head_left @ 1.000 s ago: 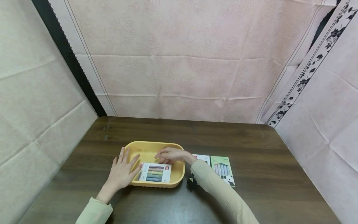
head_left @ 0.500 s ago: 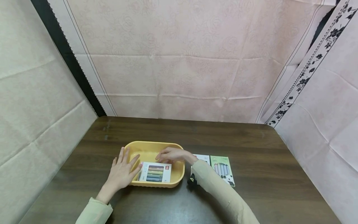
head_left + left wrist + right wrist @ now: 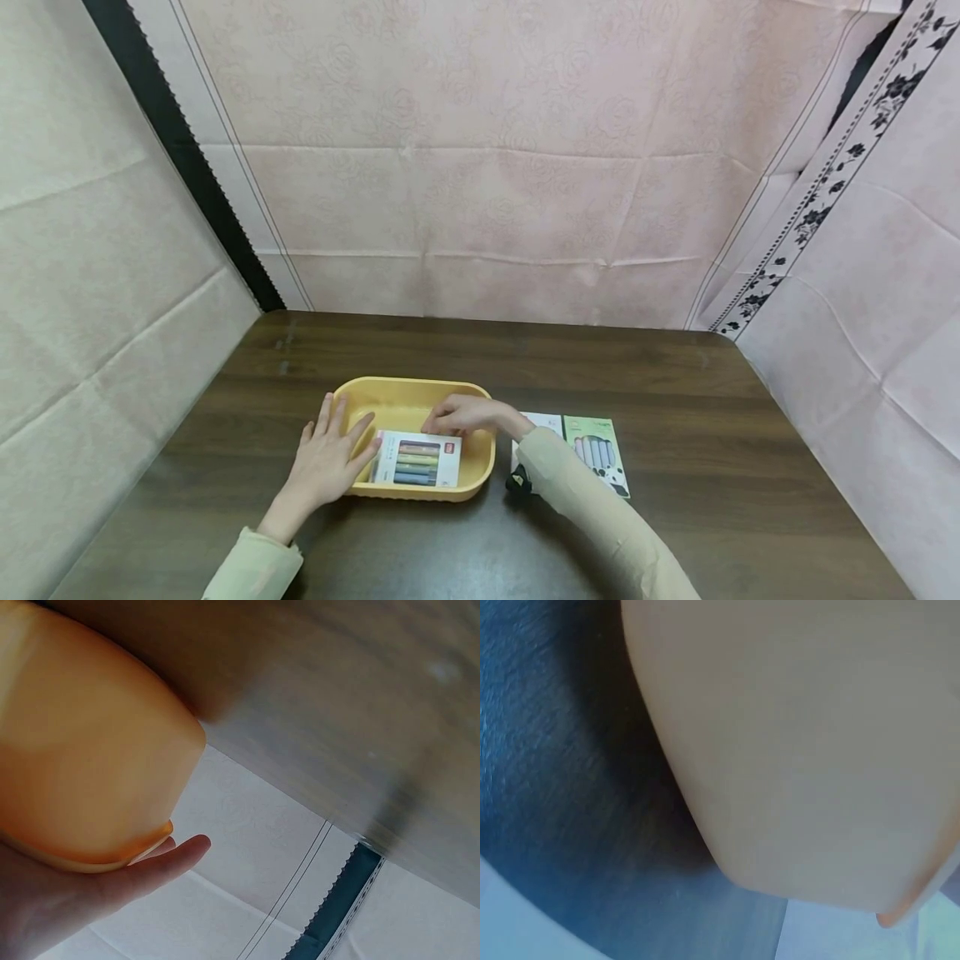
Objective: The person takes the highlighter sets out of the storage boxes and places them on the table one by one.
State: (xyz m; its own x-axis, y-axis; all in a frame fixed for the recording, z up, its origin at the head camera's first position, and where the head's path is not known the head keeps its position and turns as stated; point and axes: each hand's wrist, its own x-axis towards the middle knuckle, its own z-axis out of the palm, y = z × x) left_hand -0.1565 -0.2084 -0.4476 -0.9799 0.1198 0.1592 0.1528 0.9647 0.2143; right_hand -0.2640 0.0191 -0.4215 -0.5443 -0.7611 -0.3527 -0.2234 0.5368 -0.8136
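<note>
A yellow plastic basket (image 3: 390, 390) stands on the table, and a white pack of coloured pens (image 3: 452, 467) lies tilted inside, its window showing the pens. My left hand (image 3: 327, 458) rests on the basket's left rim with fingers spread, its thumb beside the pack's left end. In the left wrist view that hand (image 3: 97, 896) lies along the rim, over the orange-looking outer wall (image 3: 97, 742). My right hand (image 3: 467, 414) reaches over the right rim and pinches the pack's far edge; its fingertips are partly hidden. The right wrist view is mostly filled by the basket's outer wall (image 3: 795, 750).
Right of the basket lie a green pen pack (image 3: 592, 435) and a white pack (image 3: 546, 421), the latter partly covered by my right sleeve (image 3: 592, 508). Brown wooden table (image 3: 720, 467) surrounds them, with pale cloth hangings (image 3: 480, 200) behind and at both sides.
My right hand has shifted slightly right, and its fingers have closed in on the pack's far edge. The pack has tipped and moved a little. The left hand has stayed in place.
</note>
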